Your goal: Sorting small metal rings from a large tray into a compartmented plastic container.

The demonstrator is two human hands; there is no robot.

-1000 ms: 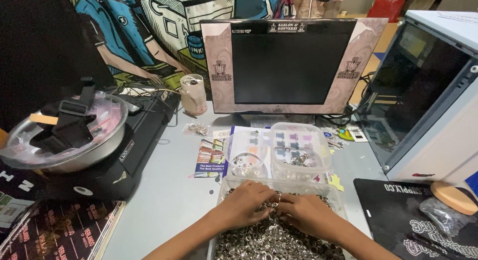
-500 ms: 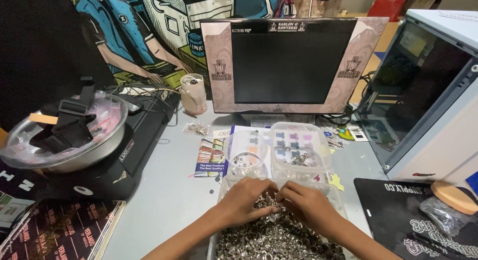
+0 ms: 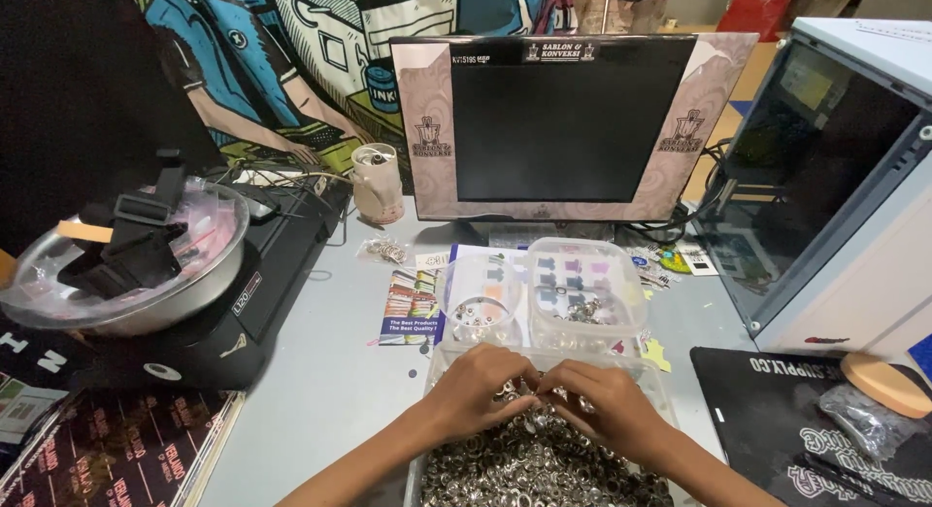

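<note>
My left hand and my right hand meet over a clear plastic tray heaped with several small silver metal rings. The fingertips of both hands pinch together at the middle of the heap, closed on a few of the small rings. Just beyond the tray stand a round clear tub with a few rings in it and a larger clear tub holding a few small metal bits.
A dark monitor stands at the back, a small jar to its left. A metal bowl of black straps rests on a black machine at left. A computer case is at right, a black mat before it.
Both hands have stayed over the ring heap, their fingers shifting slightly closer together at its middle. Nothing else has moved.
</note>
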